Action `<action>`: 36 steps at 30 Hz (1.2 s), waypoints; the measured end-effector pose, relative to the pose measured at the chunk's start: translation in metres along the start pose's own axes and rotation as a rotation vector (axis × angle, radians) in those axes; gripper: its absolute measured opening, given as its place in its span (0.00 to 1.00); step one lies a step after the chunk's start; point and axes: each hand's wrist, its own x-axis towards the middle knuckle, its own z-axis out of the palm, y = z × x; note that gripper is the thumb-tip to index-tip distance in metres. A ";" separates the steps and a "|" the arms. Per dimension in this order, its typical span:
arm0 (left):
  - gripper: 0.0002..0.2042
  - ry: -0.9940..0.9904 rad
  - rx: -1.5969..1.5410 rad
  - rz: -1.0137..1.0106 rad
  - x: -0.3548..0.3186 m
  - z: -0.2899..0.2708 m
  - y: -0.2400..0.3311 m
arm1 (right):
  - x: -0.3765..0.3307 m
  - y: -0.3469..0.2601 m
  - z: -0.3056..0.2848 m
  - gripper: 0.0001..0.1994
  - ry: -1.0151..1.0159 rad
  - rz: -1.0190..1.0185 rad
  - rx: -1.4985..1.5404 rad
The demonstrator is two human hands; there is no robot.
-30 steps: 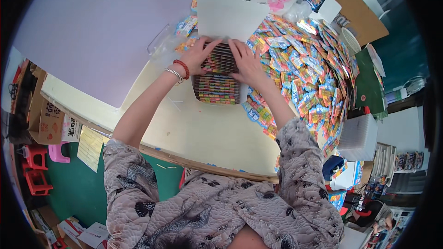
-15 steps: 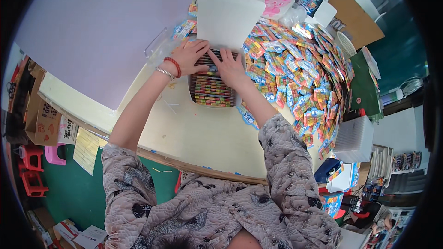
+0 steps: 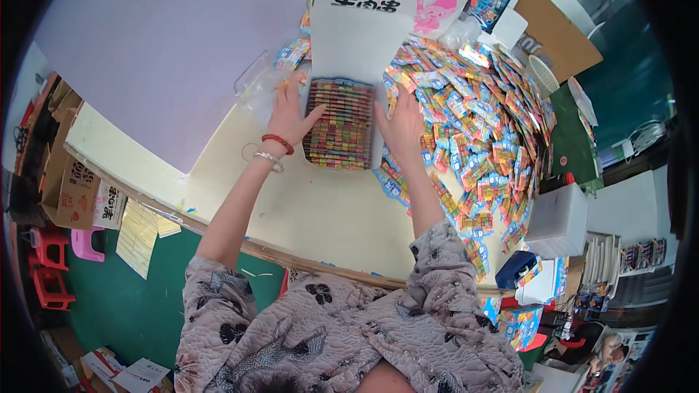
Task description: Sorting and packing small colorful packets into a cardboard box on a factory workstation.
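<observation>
A small white box [image 3: 378,147] stands on the table with its lid flap [image 3: 349,47] raised at the far side. Inside it, colourful flat packets [image 3: 338,127] are packed upright in a tight row. My left hand [image 3: 290,118] is at the box's left side, fingers apart, its thumb at the edge of the row. On the other side my right hand [image 3: 403,127] is spread along the right wall, thumb close to it. Neither hand grips anything. Right of my right hand spreads a big heap of loose blue, red and yellow packets [image 3: 466,120].
A larger printed carton [image 3: 437,11] stands behind the raised flap. Clear plastic bags [image 3: 266,87] lie left of the box. To the right are a white plastic basket [image 3: 557,218] and a dark blue object [image 3: 515,269] near the table edge [image 3: 320,262].
Both hands have come off the top of the packets and parted to the box's two sides. The row of packets, covered by them before, now shows fully.
</observation>
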 end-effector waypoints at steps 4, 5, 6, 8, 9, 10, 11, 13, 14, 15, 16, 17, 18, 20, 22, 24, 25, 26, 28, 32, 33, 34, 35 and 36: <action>0.27 -0.285 -0.087 -0.079 -0.017 0.005 -0.009 | -0.026 0.051 0.030 0.28 0.078 -0.062 0.035; 0.27 -0.273 -0.078 -0.099 -0.025 0.000 -0.019 | -0.026 0.037 0.026 0.28 0.069 -0.078 0.051; 0.27 -0.157 -0.087 0.009 -0.042 -0.008 -0.031 | -0.034 0.006 0.006 0.28 -0.040 0.031 0.193; 0.27 -0.071 -0.109 0.144 -0.060 -0.023 -0.017 | -0.061 -0.028 -0.039 0.29 -0.141 0.179 0.309; 0.26 -0.227 -0.150 0.101 -0.063 -0.053 0.008 | -0.077 -0.039 -0.057 0.30 -0.137 0.260 0.419; 0.25 -0.373 -0.181 0.047 -0.071 -0.076 0.023 | -0.093 -0.049 -0.066 0.31 -0.137 0.328 0.537; 0.25 -0.416 -0.108 -0.005 -0.082 -0.080 0.025 | -0.111 -0.056 -0.063 0.31 -0.143 0.335 0.538; 0.25 -0.470 -0.024 -0.065 -0.098 -0.070 0.027 | -0.143 -0.067 -0.049 0.29 -0.123 0.348 0.533; 0.25 -0.518 0.062 -0.120 -0.109 -0.064 0.029 | -0.152 -0.068 -0.048 0.29 -0.140 0.353 0.540; 0.24 -0.497 0.131 -0.127 -0.118 -0.052 0.027 | -0.157 -0.068 -0.046 0.26 -0.258 0.269 0.245; 0.24 -0.502 0.132 -0.143 -0.128 -0.047 0.024 | -0.161 -0.068 -0.045 0.23 -0.368 0.174 -0.049; 0.23 -0.301 -0.107 -0.179 -0.135 -0.042 0.022 | -0.153 -0.073 -0.055 0.16 -0.414 0.192 -0.118; 0.23 -0.099 -0.342 -0.215 -0.145 -0.040 0.022 | -0.145 -0.074 -0.062 0.16 -0.425 0.199 -0.115; 0.23 0.003 -0.490 -0.256 -0.167 -0.030 0.012 | -0.122 -0.070 -0.061 0.13 -0.073 -0.043 -0.107; 0.22 0.106 -0.642 -0.283 -0.178 -0.028 0.011 | -0.098 -0.058 -0.038 0.12 -0.105 -0.118 -0.121; 0.21 0.087 -0.500 -0.255 -0.185 -0.030 0.025 | -0.080 -0.046 -0.010 0.10 -0.141 -0.204 -0.129; 0.19 -0.081 -0.378 -0.464 -0.175 -0.044 0.048 | -0.071 -0.034 0.003 0.09 -0.231 -0.249 -0.247; 0.19 -0.073 -0.374 -0.472 -0.177 -0.043 0.047 | -0.065 -0.038 0.008 0.09 -0.322 -0.310 -0.353; 0.19 -0.015 -0.443 -0.401 -0.181 -0.035 0.039 | -0.059 -0.038 0.006 0.08 -0.387 -0.351 -0.359; 0.22 0.146 -0.468 -0.180 -0.195 -0.020 0.028 | -0.055 -0.057 -0.002 0.06 -0.647 -0.399 -0.459; 0.23 0.135 -0.457 -0.146 -0.197 -0.018 0.029 | -0.050 -0.063 -0.005 0.06 -0.644 -0.396 -0.459; 0.24 0.123 -0.444 -0.115 -0.198 -0.018 0.028 | -0.046 -0.070 -0.006 0.05 -0.458 -0.511 -0.331; 0.24 0.116 -0.449 -0.110 -0.196 -0.017 0.029 | -0.044 -0.074 -0.009 0.04 -0.271 -0.614 -0.208; 0.28 0.090 -0.419 -0.072 -0.193 -0.019 0.030 | -0.037 -0.070 -0.004 0.04 -0.269 -0.603 -0.209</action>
